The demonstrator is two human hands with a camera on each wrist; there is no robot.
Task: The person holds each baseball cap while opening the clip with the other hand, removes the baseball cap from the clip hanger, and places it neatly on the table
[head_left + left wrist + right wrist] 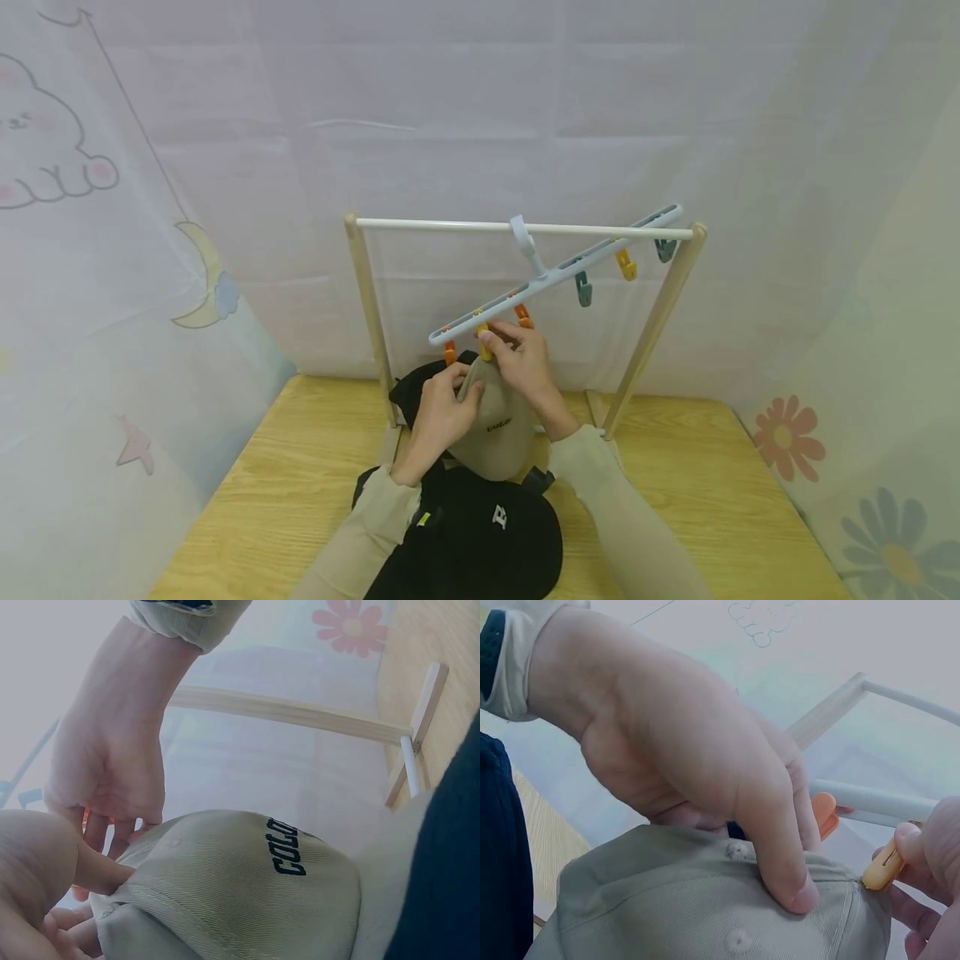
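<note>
Both hands are up at the low end of the long white plastic clip hanger (551, 273), which hooks over the white rail of the wooden-legged rack (525, 227) and tilts hard, its long axis running from about 8 o'clock near the hands up to 2 o'clock at the far post. The left hand (442, 417) grips the crown edge of the soft beige cotton cap with dark lettering (495, 429), thumb pressed onto the seam near the top button, fingers curled beneath the fabric. The right hand (525, 362) pinches the small yellow plastic peg (485, 350), thumb and forefinger closed on its handles; from the right wrist view I cannot tell whether the peg's mouth is parted.

Here's the key relation: the cap hangs directly below that peg, at 6 o'clock from it, its raised edge just beside the peg's tip and, judging by the wrist view, touching or nearly so. An orange peg (825, 814) sits just to the left on the same bar, behind the left thumb.

A black cap with a white logo (480, 533) lies on the pale wooden tabletop (285, 492) at 6 o'clock, between the sleeves.
</note>
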